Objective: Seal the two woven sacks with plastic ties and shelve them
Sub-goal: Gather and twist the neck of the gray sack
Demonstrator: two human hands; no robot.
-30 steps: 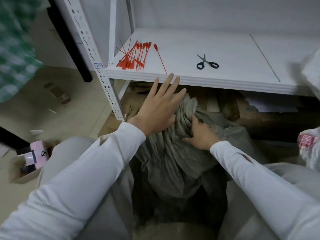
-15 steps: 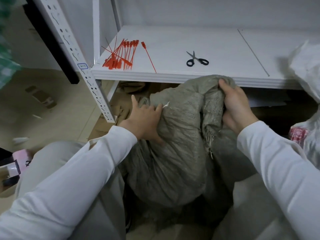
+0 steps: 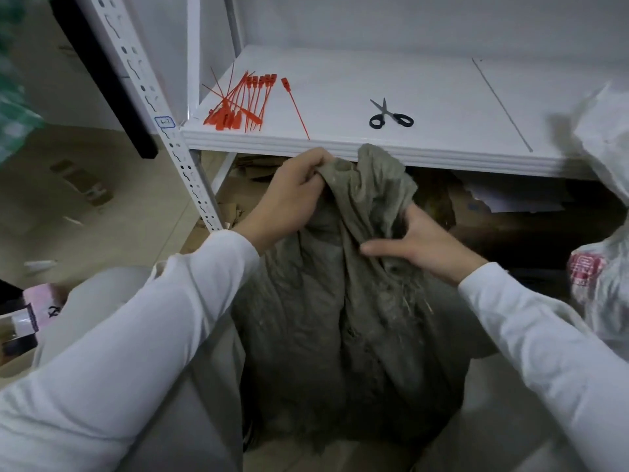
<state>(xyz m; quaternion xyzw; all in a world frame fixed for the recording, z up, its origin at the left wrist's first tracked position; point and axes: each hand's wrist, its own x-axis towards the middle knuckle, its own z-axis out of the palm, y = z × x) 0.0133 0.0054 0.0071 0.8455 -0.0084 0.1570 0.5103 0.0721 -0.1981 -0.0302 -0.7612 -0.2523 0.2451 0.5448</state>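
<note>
I am looking down on the grey sack [image 3: 340, 318], which stands on the floor between two light-trousered legs, right in front of the shelf [image 3: 442, 80]. Its mouth is bunched up and rises to the shelf's front edge. The left hand [image 3: 289, 195] grips the upper left of that bunch, fingers curled tight round the cloth near the top. The right hand [image 3: 425, 247] holds the sack lower down and to the right, with its fingers dug into a fold and the thumb stretched leftward across the cloth. Both hands are closed on this one sack, the left higher than the right, and the gathered neck stands between them.

On the shelf, behind the hands, I see a heap of red ties [image 3: 238, 103] at the left end. A single tie [image 3: 294, 107] lies just to their right, its tail reaching the front edge near the left hand. Black-handled scissors [image 3: 391, 115] lie near the middle of the shelf, well apart from both hands.

A white sack [image 3: 602, 148] shows at the right edge, cut off by the frame, and I cannot tell whether it rests on the shelf. A perforated white post [image 3: 163, 107] stands at the shelf's left corner. Flattened cardboard [image 3: 245, 172] lies beneath the shelf, and a pink box [image 3: 41, 301] sits on the floor at far left.
</note>
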